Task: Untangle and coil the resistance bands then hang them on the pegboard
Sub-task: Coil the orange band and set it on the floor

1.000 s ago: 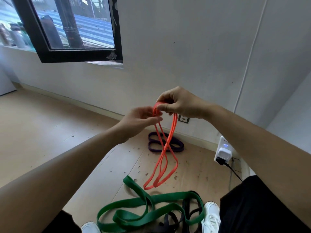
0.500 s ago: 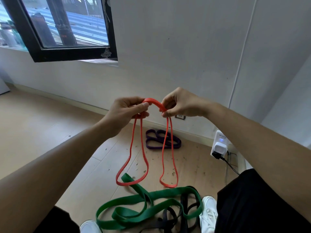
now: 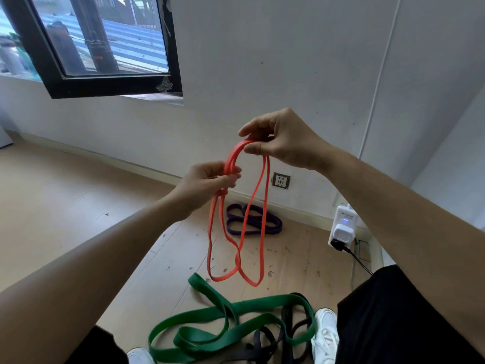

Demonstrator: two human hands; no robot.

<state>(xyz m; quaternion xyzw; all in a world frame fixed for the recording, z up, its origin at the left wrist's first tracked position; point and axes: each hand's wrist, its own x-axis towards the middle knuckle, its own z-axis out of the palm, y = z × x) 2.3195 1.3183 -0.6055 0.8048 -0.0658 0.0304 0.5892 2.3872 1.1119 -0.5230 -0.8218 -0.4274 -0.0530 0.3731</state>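
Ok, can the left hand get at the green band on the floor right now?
Probably not yet: the left hand grips the orange band, shared with the right hand. The green band itself lies uncovered on the floor below.

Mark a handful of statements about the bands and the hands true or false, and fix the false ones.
1. The left hand and the right hand both hold the orange band. True.
2. The green band hangs on a pegboard. False: it lies on the floor; no pegboard is in view.
3. The purple band lies on the floor near the wall. True.
4. The left hand is higher than the right hand. False: the right hand is higher.
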